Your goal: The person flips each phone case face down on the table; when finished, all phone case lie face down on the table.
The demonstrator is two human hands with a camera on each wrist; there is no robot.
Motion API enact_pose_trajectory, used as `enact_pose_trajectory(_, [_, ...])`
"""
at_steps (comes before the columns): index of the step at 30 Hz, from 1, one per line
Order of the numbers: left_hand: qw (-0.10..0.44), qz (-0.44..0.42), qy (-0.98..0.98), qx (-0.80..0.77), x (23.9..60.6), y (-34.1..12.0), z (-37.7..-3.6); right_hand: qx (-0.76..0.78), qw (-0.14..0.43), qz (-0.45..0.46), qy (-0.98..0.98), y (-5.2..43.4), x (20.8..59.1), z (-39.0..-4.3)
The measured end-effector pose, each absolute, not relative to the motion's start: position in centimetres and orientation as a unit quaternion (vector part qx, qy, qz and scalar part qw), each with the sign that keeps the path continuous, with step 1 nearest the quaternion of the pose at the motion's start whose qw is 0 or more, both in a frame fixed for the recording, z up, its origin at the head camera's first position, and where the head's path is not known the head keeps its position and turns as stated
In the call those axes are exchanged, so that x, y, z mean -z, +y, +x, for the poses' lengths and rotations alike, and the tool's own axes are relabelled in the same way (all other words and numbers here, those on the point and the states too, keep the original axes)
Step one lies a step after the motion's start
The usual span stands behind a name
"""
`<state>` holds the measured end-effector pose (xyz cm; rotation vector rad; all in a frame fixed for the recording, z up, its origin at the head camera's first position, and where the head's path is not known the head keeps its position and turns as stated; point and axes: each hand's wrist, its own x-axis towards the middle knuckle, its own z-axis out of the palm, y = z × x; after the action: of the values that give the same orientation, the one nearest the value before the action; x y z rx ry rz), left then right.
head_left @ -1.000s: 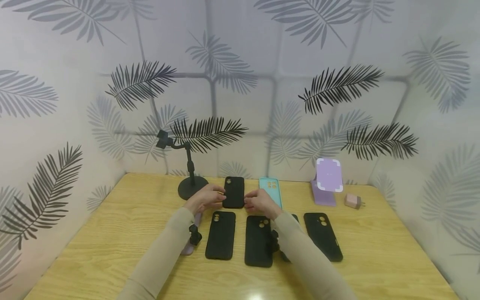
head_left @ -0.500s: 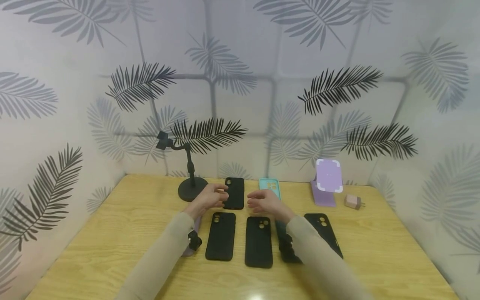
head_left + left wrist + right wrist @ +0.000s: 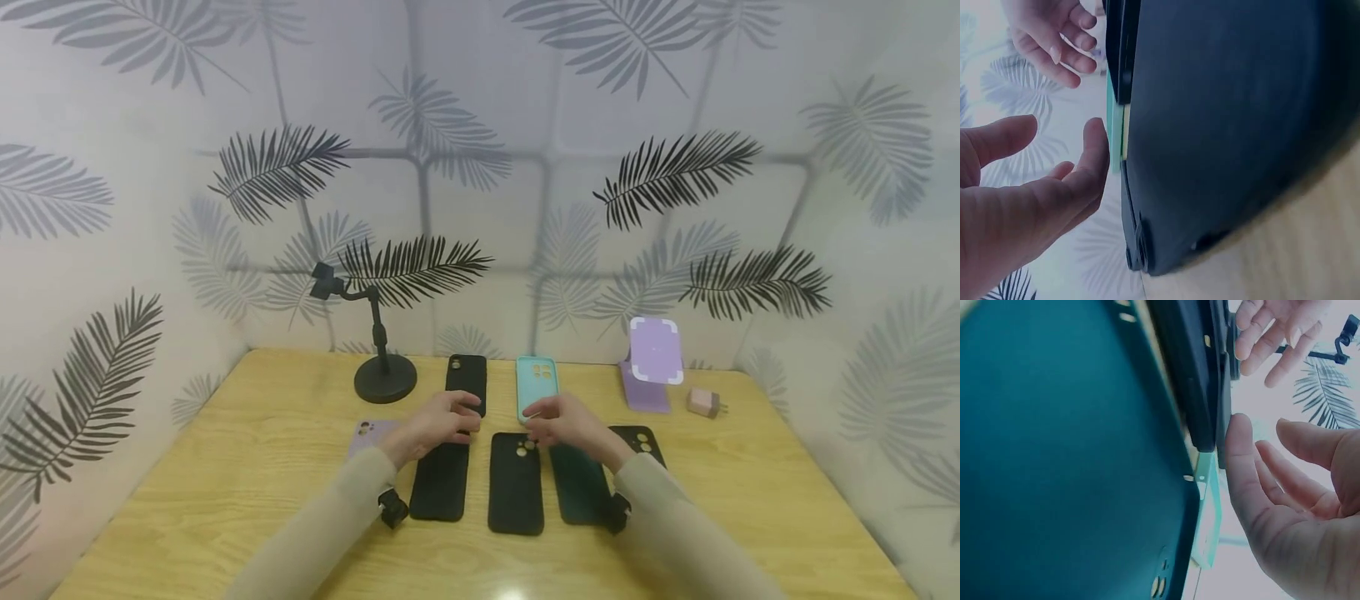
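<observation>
My left hand hovers with loosely bent fingers over the top of a black phone case in the front row. Its fingertips overlap the lower end of another black case behind. Thumb and fingers are apart in the left wrist view, with nothing between them. My right hand is held much the same way, above the top of a dark green phone case. Just behind its fingertips lies a turquoise case. Between the hands lies a black case with camera holes. A purple case is partly hidden by my left arm.
A black phone stand with a bent arm stands at the back left. Toward the back right are a purple stand and a pink charger plug. Another black case lies partly under my right sleeve. A patterned wall rises behind the wooden table.
Both hands have moved back toward me from beside the rear black case. The right has also shifted right, showing more of the turquoise and dark green cases. The cases lie where they were.
</observation>
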<state>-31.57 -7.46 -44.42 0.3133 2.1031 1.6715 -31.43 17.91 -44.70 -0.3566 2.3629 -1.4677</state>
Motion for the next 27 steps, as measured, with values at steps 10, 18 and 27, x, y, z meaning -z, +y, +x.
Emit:
enact_pose_trajectory(10, [0.258, 0.132, 0.752, -0.592, 44.8, -6.7, -29.9, 0.51, 0.156, -0.107, 0.839, 19.1, 45.5, -29.4])
enact_pose_trajectory(18, [0.268, 0.136, 0.745, -0.596, 45.2, -6.5, -29.6, 0.511, 0.182, -0.105, 0.833, 19.4, 45.6, -28.7])
enact_pose_trajectory(27, [0.268, 0.12, 0.745, -0.598, 44.8, -6.2, -29.6, 0.513, 0.203, -0.111, 0.827, 19.1, 45.2, -28.5])
